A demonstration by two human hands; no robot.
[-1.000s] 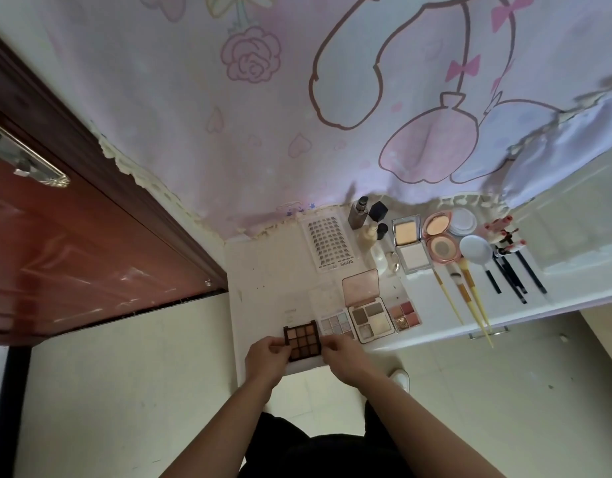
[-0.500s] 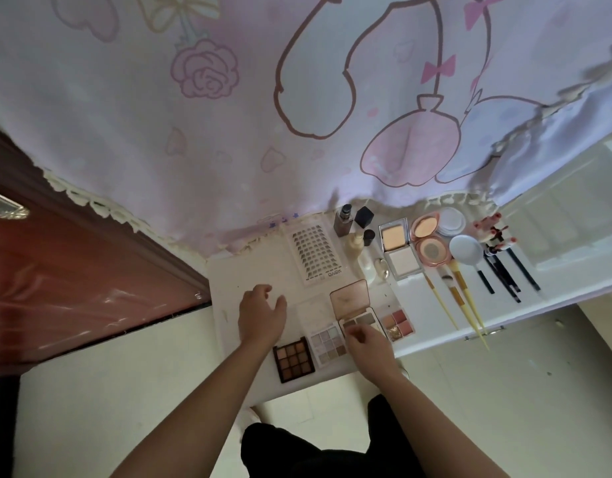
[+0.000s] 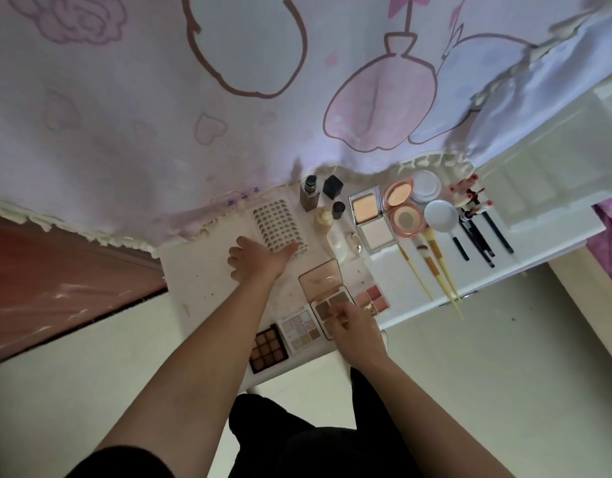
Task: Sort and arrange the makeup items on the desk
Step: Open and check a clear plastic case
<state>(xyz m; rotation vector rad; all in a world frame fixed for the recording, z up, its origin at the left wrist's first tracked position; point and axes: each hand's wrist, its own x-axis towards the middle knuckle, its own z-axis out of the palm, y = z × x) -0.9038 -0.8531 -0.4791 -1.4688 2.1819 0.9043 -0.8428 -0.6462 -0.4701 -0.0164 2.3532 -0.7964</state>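
My left hand lies open and flat on the white desk, its thumb touching the near edge of a false-lash card. My right hand curls its fingers on the near part of an open mirrored eyeshadow palette. A pale shimmer palette and a dark brown palette lie side by side at the front edge. A small pink palette sits right of my right hand.
At the back stand a brown bottle, a black cube cap and a cream bottle. To the right lie a powder compact, a pink round compact, a hand mirror, yellow-handled brushes, black pencils and lipsticks. A curtain hangs behind.
Both hands let go of the dark brown palette, which now lies at the front edge. My left hand moved back to the lash card; my right hand went to the mirrored palette.
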